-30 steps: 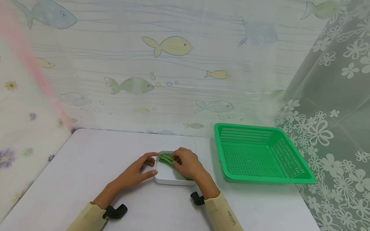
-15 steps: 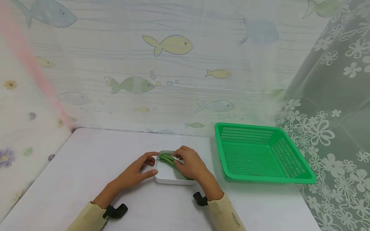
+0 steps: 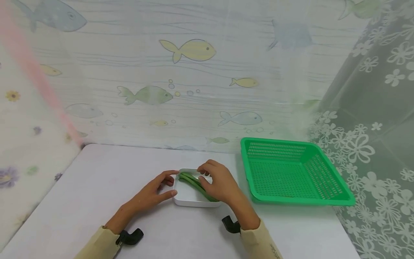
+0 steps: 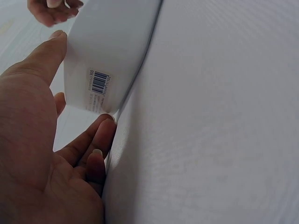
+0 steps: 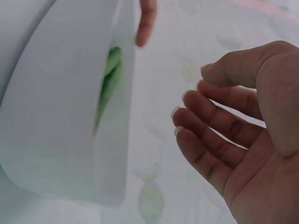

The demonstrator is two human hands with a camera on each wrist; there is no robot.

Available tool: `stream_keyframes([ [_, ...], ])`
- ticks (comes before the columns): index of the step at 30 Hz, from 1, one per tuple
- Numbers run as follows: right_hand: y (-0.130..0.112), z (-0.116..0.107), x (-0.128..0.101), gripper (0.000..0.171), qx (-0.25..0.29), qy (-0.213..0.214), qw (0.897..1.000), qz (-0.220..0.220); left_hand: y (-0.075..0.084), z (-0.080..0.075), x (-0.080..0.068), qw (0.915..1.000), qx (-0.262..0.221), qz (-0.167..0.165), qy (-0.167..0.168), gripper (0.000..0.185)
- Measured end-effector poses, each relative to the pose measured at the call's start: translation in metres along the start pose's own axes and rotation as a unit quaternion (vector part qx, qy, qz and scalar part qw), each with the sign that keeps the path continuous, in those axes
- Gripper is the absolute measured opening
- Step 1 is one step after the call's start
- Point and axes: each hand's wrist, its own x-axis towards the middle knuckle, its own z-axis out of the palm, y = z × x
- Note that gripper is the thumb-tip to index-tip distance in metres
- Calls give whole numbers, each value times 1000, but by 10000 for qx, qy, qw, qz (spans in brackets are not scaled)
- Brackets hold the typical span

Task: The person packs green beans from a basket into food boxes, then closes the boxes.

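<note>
A white square dish (image 3: 185, 197) sits mid-table with several green beans (image 3: 194, 183) lying across it. My left hand (image 3: 171, 184) grips the dish's left side, index finger at the far corner and thumb at the near corner. The left wrist view shows the thumb and curled fingers of that hand (image 4: 84, 79) against the dish wall (image 4: 117, 42), which carries a barcode label. My right hand (image 3: 207, 174) hovers over the dish's right side, just above the beans. In the right wrist view it (image 5: 191, 93) is relaxed and holds nothing, beside the dish (image 5: 56, 116) and beans (image 5: 110, 79).
A green plastic basket (image 3: 275, 141) stands to the right of the dish, with nothing visible inside. The white table (image 3: 97, 187) is backed by a fish-print curtain, and a floral curtain hangs along its right side. Black wrist mounts (image 3: 129, 237) sit by both sleeves.
My right hand has let go of the beans and drawn slightly up and to the right. The left hand and the dish have stayed put.
</note>
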Motion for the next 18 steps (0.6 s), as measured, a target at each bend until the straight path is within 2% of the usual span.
stream_keyframes([
  [10, 4, -30, -19, 16, 182, 370, 9984, -393, 1, 0, 0, 10000, -29, 24, -2, 69],
  [18, 16, -60, -40, 23, 40, 530, 9983, -258, 2, 1, 1, 10000, -25, 31, -7, 69],
])
